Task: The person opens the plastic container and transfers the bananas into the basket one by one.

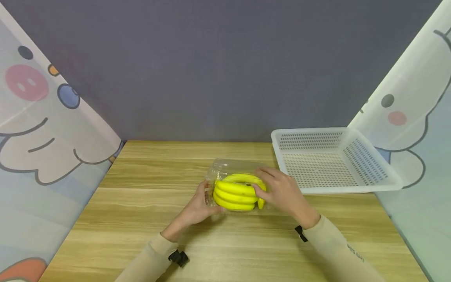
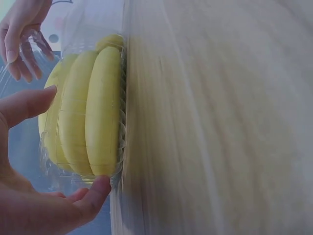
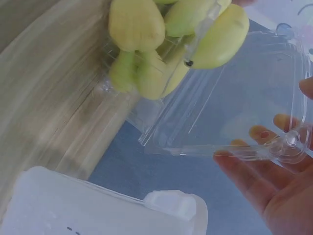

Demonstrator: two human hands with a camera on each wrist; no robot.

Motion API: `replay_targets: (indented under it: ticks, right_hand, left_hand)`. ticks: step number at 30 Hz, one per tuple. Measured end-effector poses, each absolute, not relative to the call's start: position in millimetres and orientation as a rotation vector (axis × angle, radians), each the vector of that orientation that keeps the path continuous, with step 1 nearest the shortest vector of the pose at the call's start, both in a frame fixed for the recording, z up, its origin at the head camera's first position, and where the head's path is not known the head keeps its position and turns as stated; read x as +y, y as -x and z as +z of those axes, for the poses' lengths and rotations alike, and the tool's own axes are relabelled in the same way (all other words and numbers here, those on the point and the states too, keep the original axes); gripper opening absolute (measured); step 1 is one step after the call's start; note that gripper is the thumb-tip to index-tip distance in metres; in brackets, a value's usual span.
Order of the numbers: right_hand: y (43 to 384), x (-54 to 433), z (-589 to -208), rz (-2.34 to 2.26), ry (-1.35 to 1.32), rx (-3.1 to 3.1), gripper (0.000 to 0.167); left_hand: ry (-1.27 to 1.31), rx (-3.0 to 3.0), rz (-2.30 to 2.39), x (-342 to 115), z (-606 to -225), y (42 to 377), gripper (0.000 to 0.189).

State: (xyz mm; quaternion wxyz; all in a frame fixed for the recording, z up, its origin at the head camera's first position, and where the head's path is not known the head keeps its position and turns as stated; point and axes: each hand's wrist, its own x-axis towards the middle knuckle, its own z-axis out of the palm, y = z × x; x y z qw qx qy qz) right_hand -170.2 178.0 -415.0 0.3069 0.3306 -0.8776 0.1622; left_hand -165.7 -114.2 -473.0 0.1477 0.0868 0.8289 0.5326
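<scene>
A bunch of yellow bananas (image 1: 234,194) lies in a clear plastic clamshell box (image 2: 55,172) on the wooden table. The hinged lid (image 3: 230,107) stands raised at the back of the box. My left hand (image 1: 195,208) grips the box's left end, thumb at the front corner and fingers toward the back. Over the right end, my right hand (image 1: 284,192) holds the lid's edge, its fingers (image 3: 249,181) showing behind the clear plastic in the right wrist view. The banana stems point toward the right hand.
A white slotted plastic basket (image 1: 352,189) stands at the back right of the wooden table (image 1: 134,219), close to the right hand. A grey panel (image 1: 218,78) rises behind the table, with cartoon-printed sheets (image 1: 31,117) on both sides.
</scene>
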Motion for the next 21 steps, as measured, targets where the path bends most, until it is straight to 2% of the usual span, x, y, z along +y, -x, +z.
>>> replay_targets:
  ticks: [21]
  right_hand:
    - [184.0,189.5,-398.2,0.709,-0.774,-2.435,0.039]
  left_hand:
    - [-0.256,2.379,1.528,-111.4,-469.0,165.8,0.117]
